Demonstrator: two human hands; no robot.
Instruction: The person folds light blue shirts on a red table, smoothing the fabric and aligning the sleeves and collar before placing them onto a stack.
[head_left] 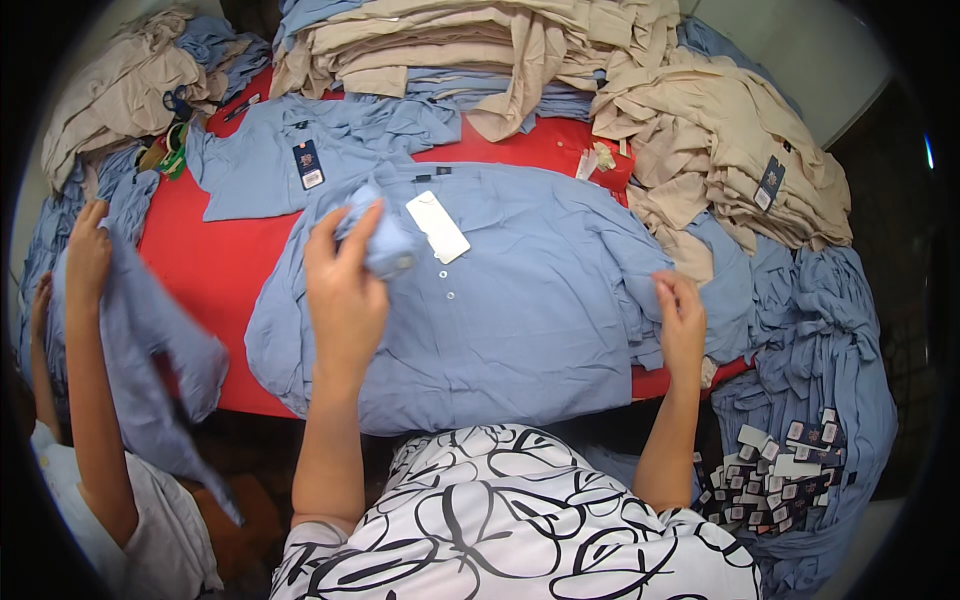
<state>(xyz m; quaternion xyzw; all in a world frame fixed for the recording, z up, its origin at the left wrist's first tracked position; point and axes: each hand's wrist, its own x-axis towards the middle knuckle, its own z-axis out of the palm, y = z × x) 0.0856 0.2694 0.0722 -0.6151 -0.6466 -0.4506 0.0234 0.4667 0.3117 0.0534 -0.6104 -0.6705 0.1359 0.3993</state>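
Note:
A light blue shirt [540, 300] lies spread in front of me, its collar at the far side and a few small buttons down the front. On it, near the collar, rests a blank white hang tag [438, 227]. My left hand [345, 285] is raised over the shirt's left part, its fingers closed around a bunched blue shirt cuff [388, 238] with a button; both are somewhat blurred. At the right side my right hand [682, 312] pinches the edge of the shirt's sleeve [625, 240].
Another blue shirt with a dark tag [310, 165] lies behind on the red table [190, 235]. Beige garments [440, 45] are stacked at the back, more [720, 140] at right. Hang tags [775, 475] cluster at lower right. At left, another person's hand [90, 235] holds a blue garment.

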